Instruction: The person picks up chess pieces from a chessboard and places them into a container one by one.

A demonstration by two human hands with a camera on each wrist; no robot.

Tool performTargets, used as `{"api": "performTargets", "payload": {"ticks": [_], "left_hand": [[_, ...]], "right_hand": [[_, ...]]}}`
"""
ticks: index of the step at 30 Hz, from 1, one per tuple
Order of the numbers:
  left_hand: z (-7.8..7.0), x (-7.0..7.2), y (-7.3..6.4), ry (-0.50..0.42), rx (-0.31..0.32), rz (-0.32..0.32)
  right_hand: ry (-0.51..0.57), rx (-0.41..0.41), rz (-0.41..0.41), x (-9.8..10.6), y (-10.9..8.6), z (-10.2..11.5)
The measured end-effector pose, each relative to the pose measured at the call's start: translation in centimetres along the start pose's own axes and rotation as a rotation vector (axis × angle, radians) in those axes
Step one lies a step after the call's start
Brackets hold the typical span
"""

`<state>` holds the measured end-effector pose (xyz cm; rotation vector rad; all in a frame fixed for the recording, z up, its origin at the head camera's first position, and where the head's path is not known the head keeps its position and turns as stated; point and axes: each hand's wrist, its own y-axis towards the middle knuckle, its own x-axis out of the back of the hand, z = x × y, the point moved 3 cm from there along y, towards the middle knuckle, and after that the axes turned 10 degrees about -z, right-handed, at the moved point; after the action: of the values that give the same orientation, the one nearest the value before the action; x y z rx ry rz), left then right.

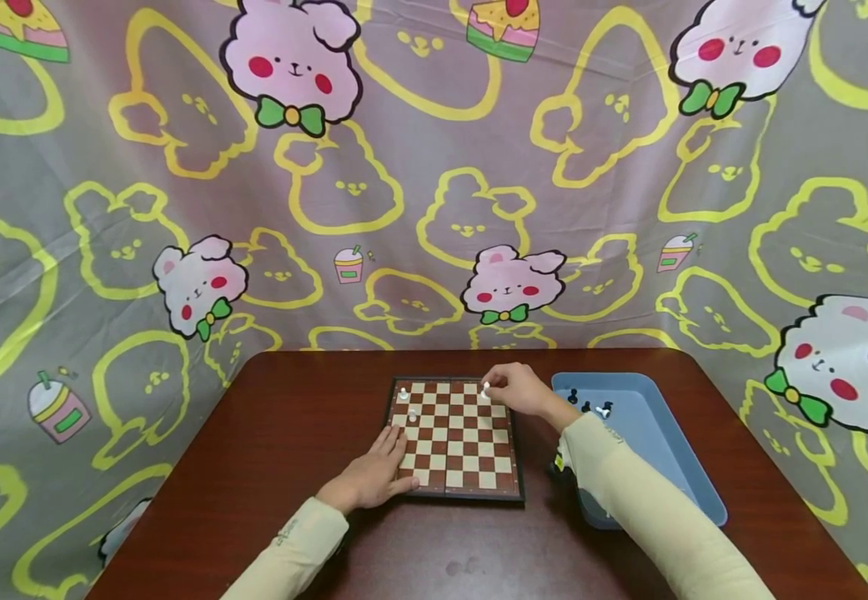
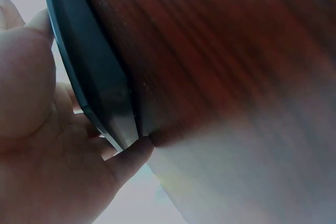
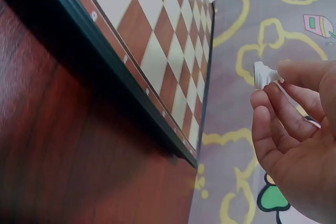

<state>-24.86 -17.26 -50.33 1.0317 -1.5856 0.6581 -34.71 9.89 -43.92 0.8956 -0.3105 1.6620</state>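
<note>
My right hand [image 1: 521, 389] pinches a white chess piece [image 3: 265, 75] between thumb and fingertips, over the far right corner of the chessboard [image 1: 464, 435]. In the right wrist view the piece's flat base faces away from the fingers. My left hand [image 1: 373, 471] rests with fingers spread on the board's near left corner; the left wrist view shows its fingers [image 2: 131, 156] along the board's dark edge. One white piece [image 1: 403, 393] stands at the far left corner of the board, and another white piece [image 1: 413, 415] stands nearer, slightly to its right.
A blue-grey tray [image 1: 677, 442] stands to the right of the board, partly behind my right sleeve. Several black pieces [image 1: 572, 396] and a white piece [image 1: 603, 411] lie in it. A patterned curtain [image 1: 434, 208] hangs beyond the dark wooden table [image 1: 291, 417].
</note>
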Motion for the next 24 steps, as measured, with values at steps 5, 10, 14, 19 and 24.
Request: {"api": "performTargets", "payload": {"ticks": [5,10,14,19,24], "left_hand": [[0.2,-0.1,0.0,0.004,-0.001,0.004],[0.2,-0.1,0.0,-0.003,0.001,0.003],[0.2,-0.1,0.0,-0.002,0.002,0.0],[0.1,0.0,0.0,-0.002,0.003,0.004],[0.1,-0.1,0.0,0.002,0.0,0.002]], "right_hand": [[0.01,-0.007,0.003,1.3,-0.4,-0.2],[-0.007,0.004,-0.014,2.7,-0.8,-0.8],[-0.014,-0.009,-0.034,3.7,-1.2,-1.5],[-0.023,-0.016,-0.065,5.2,-2.1,-2.6],[-0.013,-0.03,-0.076,6.8,-3.2,-3.2]]}}
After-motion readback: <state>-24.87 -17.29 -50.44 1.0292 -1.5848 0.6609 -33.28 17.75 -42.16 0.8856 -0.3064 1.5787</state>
